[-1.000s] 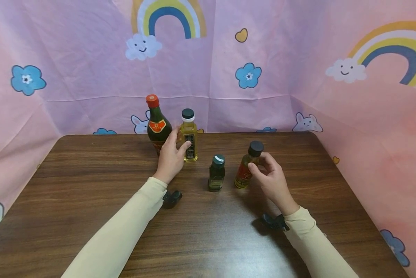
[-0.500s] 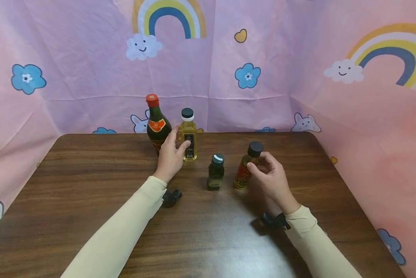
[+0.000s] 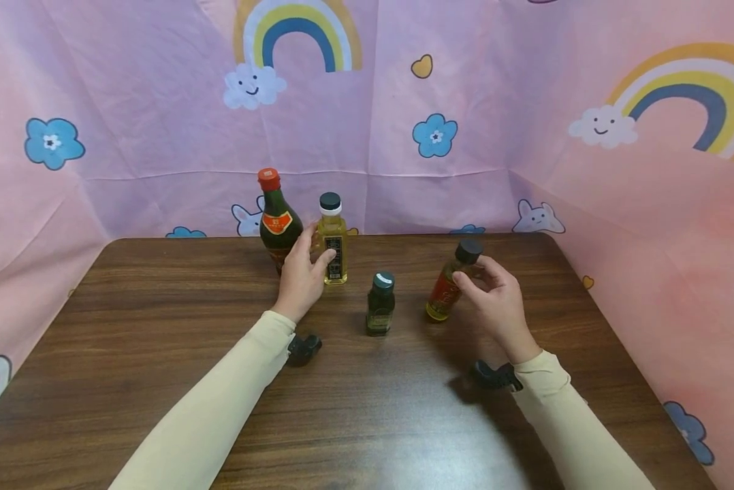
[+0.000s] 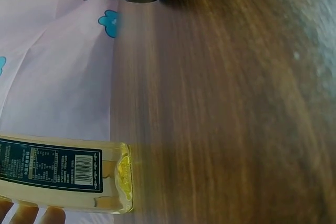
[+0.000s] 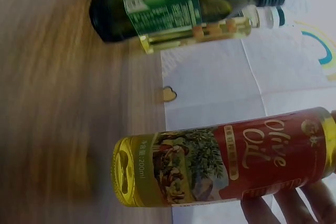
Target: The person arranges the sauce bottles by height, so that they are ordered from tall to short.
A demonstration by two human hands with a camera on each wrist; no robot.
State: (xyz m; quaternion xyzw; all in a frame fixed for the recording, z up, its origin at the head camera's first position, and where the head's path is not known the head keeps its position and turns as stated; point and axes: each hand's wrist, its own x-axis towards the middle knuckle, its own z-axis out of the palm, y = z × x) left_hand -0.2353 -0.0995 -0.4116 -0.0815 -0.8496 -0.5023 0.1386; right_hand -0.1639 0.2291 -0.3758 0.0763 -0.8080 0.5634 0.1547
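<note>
My left hand (image 3: pixel 302 275) holds a clear square bottle of yellow oil (image 3: pixel 335 235), thumb across its dark label and fingers round its left side. This bottle stands upright, with a black cap and white collar. My right hand (image 3: pixel 500 306) grips a small olive oil bottle (image 5: pixel 226 161) with a red label and black cap. Its top leans to the right and its base is close over the table. Between the two hands stands a short dark green bottle (image 3: pixel 380 306). Just left of the yellow oil, partly hidden by my left hand, is a tall dark bottle (image 3: pixel 275 218) with a red cap.
The brown wooden table (image 3: pixel 158 327) ends at a back edge just behind the bottles. A pink and purple cloth (image 3: pixel 477 102) with rainbows and flowers hangs round its back and sides. Black straps with small devices sit at both wrists.
My right hand has shifted the olive oil bottle to the right and slightly toward the back, away from the dark green bottle. The left hand and the yellow oil bottle stay in place.
</note>
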